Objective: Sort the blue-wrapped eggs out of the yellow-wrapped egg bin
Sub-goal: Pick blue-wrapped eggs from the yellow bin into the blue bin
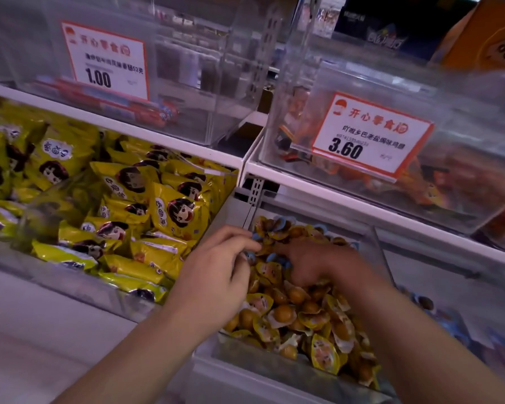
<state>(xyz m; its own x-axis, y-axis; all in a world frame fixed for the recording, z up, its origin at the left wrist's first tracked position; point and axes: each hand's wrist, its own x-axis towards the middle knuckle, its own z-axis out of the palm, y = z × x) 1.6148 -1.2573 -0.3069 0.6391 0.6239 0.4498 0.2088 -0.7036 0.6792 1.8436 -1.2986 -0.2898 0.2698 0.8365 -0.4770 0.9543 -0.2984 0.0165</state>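
A clear bin [263,365] at centre holds a heap of yellow-wrapped eggs [286,313]. Several blue-wrapped eggs [283,222] lie mixed in at its far end. My left hand [216,266] hovers over the bin's left edge, its curled fingers pinching blue-wrapped eggs [255,237]. My right hand [318,263] is blurred and reaches down into the heap. Its fingers curl over a blue-wrapped egg [279,259], and the fingertips are partly buried among the wrappers.
A large bin of yellow snack packets [123,199] sits to the left. Blue-wrapped eggs [449,322] show blurred in the bin on the right. A white shelf [333,185] above carries clear bins with the price tags 1.00 [105,59] and 3.60 [370,135].
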